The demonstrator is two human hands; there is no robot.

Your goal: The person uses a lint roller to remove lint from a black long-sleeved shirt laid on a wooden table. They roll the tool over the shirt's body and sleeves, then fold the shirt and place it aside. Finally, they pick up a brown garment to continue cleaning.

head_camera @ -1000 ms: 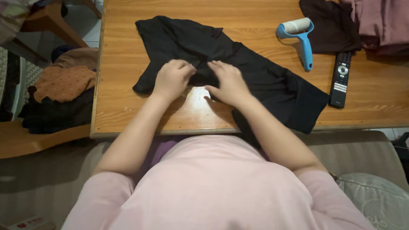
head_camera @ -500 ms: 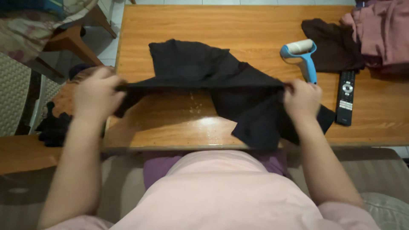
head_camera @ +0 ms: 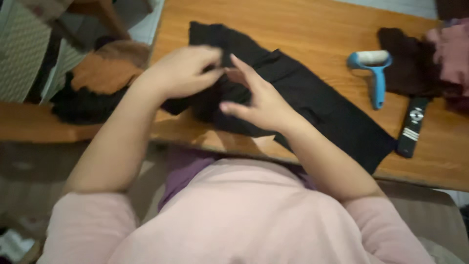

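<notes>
Gathering black cloth at the table's near edge

Black cloth (head_camera: 303, 98) lies on the table (head_camera: 303, 24), running slantwise from the far left part toward the near edge, where its lower end reaches the rim. Its left portion is bunched under the hands, close to the table's left edge.

Left hand (head_camera: 183, 71): fingers curled, tips pinched on a fold of the cloth at the bunch. Grasp on the cloth is visible, though motion blur softens the fingertips.

Right hand (head_camera: 259, 100): palm down on the bunch, fingers extended and spread, index raised toward the left hand. Not clenched; touching the cloth, no pinch seen.

Lint roller (head_camera: 373, 73), blue handle, white roll, lies right of the cloth, apart from it, handle toward the near edge. Remote (head_camera: 411, 128), black, lies right of the roller near the cloth's lower end. Dark brown garment (head_camera: 408, 61) and pink garment (head_camera: 452, 51) sit at the far right corner.

Off the table's left edge: orange and black clothes (head_camera: 97, 80) piled on a seat.
</notes>
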